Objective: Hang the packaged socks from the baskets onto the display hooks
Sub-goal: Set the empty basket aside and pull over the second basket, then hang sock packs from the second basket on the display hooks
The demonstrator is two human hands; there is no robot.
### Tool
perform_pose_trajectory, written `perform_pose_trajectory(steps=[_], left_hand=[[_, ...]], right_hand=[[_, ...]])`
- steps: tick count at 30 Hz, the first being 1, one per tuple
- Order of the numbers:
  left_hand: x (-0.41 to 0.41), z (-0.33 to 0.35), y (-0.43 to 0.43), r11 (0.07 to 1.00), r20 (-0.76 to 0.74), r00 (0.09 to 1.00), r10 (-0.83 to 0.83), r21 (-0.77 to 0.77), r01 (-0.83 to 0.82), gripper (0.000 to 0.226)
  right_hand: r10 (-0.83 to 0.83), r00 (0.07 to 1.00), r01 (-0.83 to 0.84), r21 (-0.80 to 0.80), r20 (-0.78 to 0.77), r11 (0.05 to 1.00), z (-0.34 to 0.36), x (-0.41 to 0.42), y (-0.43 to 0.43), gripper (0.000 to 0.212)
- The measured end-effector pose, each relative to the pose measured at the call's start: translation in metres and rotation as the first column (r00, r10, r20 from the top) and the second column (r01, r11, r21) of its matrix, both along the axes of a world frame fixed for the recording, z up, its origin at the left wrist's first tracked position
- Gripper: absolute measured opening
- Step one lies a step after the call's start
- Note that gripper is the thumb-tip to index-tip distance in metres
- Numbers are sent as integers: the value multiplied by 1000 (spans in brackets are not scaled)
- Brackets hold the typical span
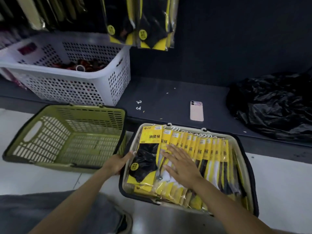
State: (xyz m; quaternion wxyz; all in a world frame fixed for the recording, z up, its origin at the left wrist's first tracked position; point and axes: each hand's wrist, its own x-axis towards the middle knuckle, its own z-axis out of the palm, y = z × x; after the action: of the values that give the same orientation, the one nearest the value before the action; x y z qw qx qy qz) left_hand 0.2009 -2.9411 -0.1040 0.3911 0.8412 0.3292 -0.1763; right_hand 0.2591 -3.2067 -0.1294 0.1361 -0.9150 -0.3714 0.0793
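Socks first: in the head view the packaged socks (207, 149) lie fanned in an overlapping row inside the beige basket (243, 143). It sits on the floor, near and right of centre. Their yellow header cards point far, and white hanger tabs poke over the far rim. My left hand (116, 163) grips the basket's left wall, fingers curled round the outside and thumb lying over the rim against the leftmost pack (148, 154). My right hand (182, 164) lies flat on the row, fingers straight and spread, holding nothing.

I judge the step in hand to be picking 1 pack out of the fan. To do it well I would brace the basket with the left hand and slide the right fingertips under the edge of a single top pack. Then I would lift it by its header so the tab is free for a hook. The film looks slippery, so 2 packs could come up together.

Hanging packs (143, 27) show at the far top, but their hooks are cut off by the frame edge, so I cannot see a free hook. The green basket (67, 137) stands just left of the beige one. The contents of the white basket (70, 81) are too blurred to name. A phone (196, 111) and a black bag (273, 105) lie on the dark shelf (168, 98).
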Motion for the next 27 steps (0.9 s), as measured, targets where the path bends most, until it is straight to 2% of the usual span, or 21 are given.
perform_pose_trajectory(steps=[3,5,6,7,9,12,14,15,18,22,24,25,27], left_hand=[[2,-3,-1,996,39,995,-90,24,89,48],[6,-2,-3,995,198,975,-100,4,101,43],[9,-1,-4,993,317,942,-111,10,114,40],[11,2,-6,988,425,893,-150,43,145,38],[16,8,-15,964,512,818,-263,117,237,37],[15,2,-32,930,363,865,-347,11,369,50],[13,-4,-39,928,296,890,-348,-23,371,54],[13,-4,-41,938,308,902,-303,-70,339,52],[17,6,-43,919,331,943,-28,-362,154,39],[28,25,-47,900,445,869,215,-435,0,43],[37,43,-53,847,409,871,272,-531,-16,56],[44,53,-57,796,370,889,268,-606,12,53],[56,76,-67,725,344,918,199,-681,98,43]], right_hand=[[-25,993,34,71,-114,997,12,-1,3,55],[-132,961,186,214,-244,959,22,-3,9,56],[-206,924,304,288,-323,908,27,-4,15,59],[-280,865,431,331,-417,839,32,-3,20,63],[-356,673,659,308,-648,686,42,2,35,67],[-292,349,835,153,-891,528,48,14,60,74],[-241,212,875,74,-947,479,45,17,76,83],[-221,174,888,57,-960,456,42,17,83,85],[-245,186,922,84,-951,377,32,17,97,75],[-250,350,893,241,-903,379,47,17,86,35],[-209,396,873,296,-894,387,70,21,70,39],[-202,413,867,316,-888,384,84,24,60,42],[-139,483,826,397,-864,401,113,35,39,32]])
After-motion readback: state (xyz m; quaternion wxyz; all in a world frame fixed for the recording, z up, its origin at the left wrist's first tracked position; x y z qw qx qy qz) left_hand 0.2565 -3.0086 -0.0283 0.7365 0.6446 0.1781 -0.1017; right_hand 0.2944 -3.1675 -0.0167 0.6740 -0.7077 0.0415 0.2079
